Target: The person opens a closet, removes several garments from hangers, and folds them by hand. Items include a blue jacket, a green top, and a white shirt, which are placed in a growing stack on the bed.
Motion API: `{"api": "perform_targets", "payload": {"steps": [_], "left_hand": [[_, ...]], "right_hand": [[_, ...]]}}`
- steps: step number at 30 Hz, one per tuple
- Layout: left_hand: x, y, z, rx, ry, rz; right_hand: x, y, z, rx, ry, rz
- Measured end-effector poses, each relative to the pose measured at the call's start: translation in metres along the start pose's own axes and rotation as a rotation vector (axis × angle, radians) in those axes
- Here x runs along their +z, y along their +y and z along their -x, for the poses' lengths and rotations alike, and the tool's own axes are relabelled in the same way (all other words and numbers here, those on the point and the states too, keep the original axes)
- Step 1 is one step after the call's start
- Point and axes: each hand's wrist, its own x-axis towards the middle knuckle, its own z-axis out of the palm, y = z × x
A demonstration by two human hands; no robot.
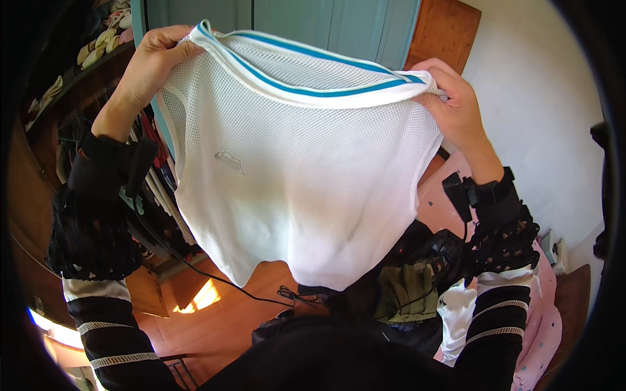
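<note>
A white mesh sleeveless top (303,161) hangs spread out between my hands, its blue-striped neckline uppermost. My left hand (159,58) pinches the upper left corner, at one shoulder. At the opposite shoulder my right hand (452,100) grips the fabric, a little lower in the picture. The neck opening gapes slightly and shows the mesh of the other layer. A small cloud-shaped mark (230,161) is on the left part of the front, and the hem falls in loose folds.
An open wardrobe (36,166) with hanging clothes and shelved bundles stands left. Behind the top are blue-grey doors (293,14). Dark and olive garments (407,293) and a white cloth (457,313) lie by pink bedding (538,337) on the right. A black cable (195,269) crosses above the floor.
</note>
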Motion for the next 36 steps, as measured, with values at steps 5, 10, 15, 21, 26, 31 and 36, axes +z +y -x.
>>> {"api": "perform_targets", "payload": {"steps": [5,10,15,21,26,31,36], "left_hand": [[0.000,-0.007,-0.006,0.018,0.069,0.003],[0.002,0.023,0.000,-0.006,0.166,0.184],[0.051,0.020,0.027,-0.035,-0.376,-0.727],[0.057,-0.021,0.027,-0.059,0.008,-0.323],[0.089,0.048,0.003,-0.514,0.029,0.248],[0.121,0.092,-0.022,-0.302,-0.183,0.579],[0.114,0.131,-0.015,-0.024,-0.424,0.754]], "right_hand": [[0.001,-0.014,-0.009,0.448,0.067,-0.342],[-0.015,-0.033,-0.024,0.451,0.062,-0.685],[0.018,-0.028,-0.019,0.481,-0.744,0.099],[0.026,0.006,0.004,0.972,-0.141,-0.442],[0.045,-0.007,-0.022,0.944,0.091,-0.530],[0.053,-0.066,-0.055,0.680,0.140,-0.818],[0.026,-0.091,-0.059,0.333,-0.136,-0.728]]}}
